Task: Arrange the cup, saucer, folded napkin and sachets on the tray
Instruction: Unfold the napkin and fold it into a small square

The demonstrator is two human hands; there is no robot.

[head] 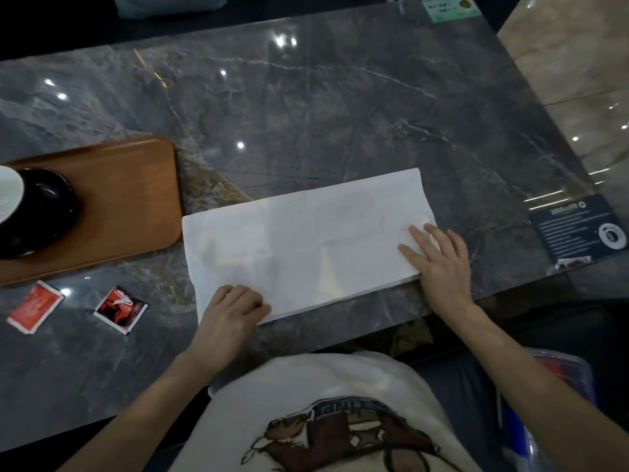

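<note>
A white napkin (306, 240) lies folded into a long strip on the grey marble table (340, 114). My left hand (231, 311) rests curled on its near left corner, pinching the edge. My right hand (439, 260) lies flat with fingers spread on its right end. At the left stands a wooden tray (129, 199) that carries a black saucer (51, 212) with a white cup (8, 192), cut off by the frame edge. Two sachets lie on the table in front of the tray: a red sachet (34, 306) and a red-and-black sachet (121, 310).
A dark printed card (578, 229) is stuck near the table's right edge, and a green card (449, 8) lies at the far edge. Tiled floor shows beyond the right side. A plastic bag (558, 386) sits by my right arm.
</note>
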